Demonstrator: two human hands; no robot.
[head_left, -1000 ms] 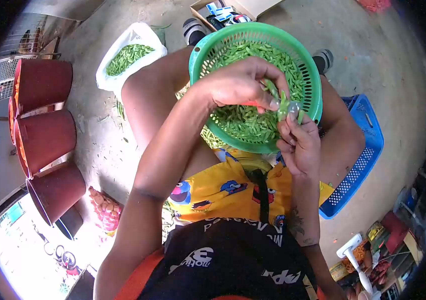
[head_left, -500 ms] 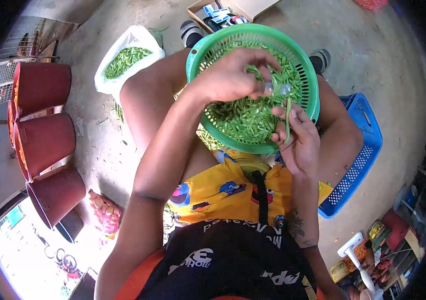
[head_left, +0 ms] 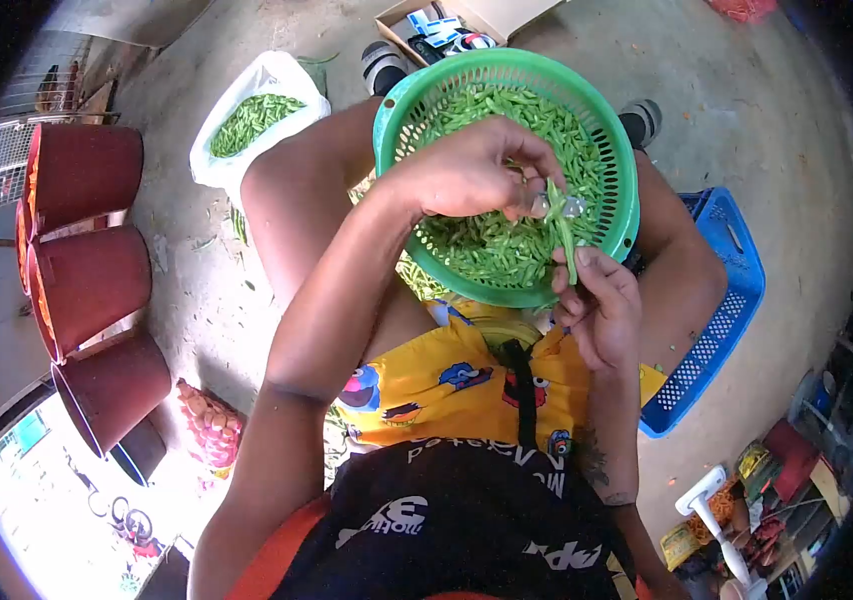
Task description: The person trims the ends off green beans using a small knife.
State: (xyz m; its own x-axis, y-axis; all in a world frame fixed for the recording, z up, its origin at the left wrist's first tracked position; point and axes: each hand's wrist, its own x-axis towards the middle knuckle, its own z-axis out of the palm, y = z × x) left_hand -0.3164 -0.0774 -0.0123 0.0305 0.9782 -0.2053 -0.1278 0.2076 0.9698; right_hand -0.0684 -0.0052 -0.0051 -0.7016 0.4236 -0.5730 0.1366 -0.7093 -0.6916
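A green plastic colander (head_left: pixel 630 190) rests between my legs, full of short green bean pieces (head_left: pixel 507 245). Over it, my left hand (head_left: pixel 477 175) is closed, with a small shiny blade-like piece (head_left: pixel 575 207) at its fingertips. My right hand (head_left: pixel 602 305) pinches the lower end of a long green bean (head_left: pixel 566 245) between thumb and fingers, near the colander's right front rim. The bean stands nearly upright in this view, its upper end meeting the shiny piece and the left fingers.
A white plastic bag (head_left: pixel 209 165) of cut beans sits on the floor to the left. Dark red buckets (head_left: pixel 97 285) stand along the left side. A blue plastic crate (head_left: pixel 712 340) lies beside my right leg. An open cardboard box (head_left: pixel 517 15) is beyond the colander.
My left hand has come down slightly, and the shiny piece now meets the bean. My right hand has lowered a little, with the bean's top now tilted left.
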